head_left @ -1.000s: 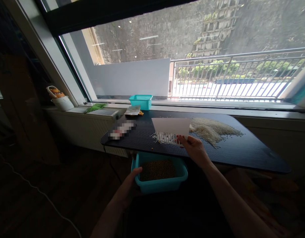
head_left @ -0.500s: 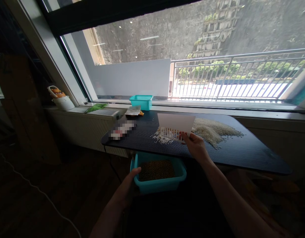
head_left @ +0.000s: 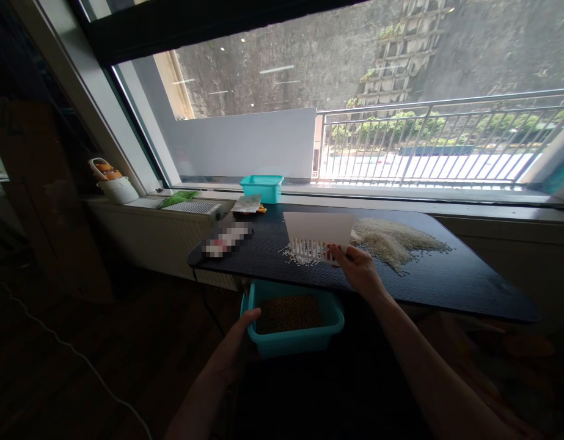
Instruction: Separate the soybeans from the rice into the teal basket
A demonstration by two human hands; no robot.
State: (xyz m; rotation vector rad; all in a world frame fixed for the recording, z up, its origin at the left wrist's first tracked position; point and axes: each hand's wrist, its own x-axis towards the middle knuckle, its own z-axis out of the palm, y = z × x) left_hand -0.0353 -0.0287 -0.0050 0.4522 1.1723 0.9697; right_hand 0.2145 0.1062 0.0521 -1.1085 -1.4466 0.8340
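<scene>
My right hand is closed on the lower right edge of a white card with a row of slots along its bottom. The card stands tilted over the dark tabletop. Small white pellets lie scattered by its lower left, partly hidden behind it. A larger spread of pale grains lies to its right. My left hand grips the left rim of a turquoise tub, thumb over the edge. Brown pellets fill the tub's bottom. The tub sits just below the table's front edge.
Another turquoise tub stands on the windowsill behind the table. A packet and a blurred flat item lie at the table's left. On the radiator sit a white pot and something green. A white cable crosses the floor.
My right hand has moved the slotted card a little to the left, over more of the small white pellets. My left hand and the tub have hardly shifted.
</scene>
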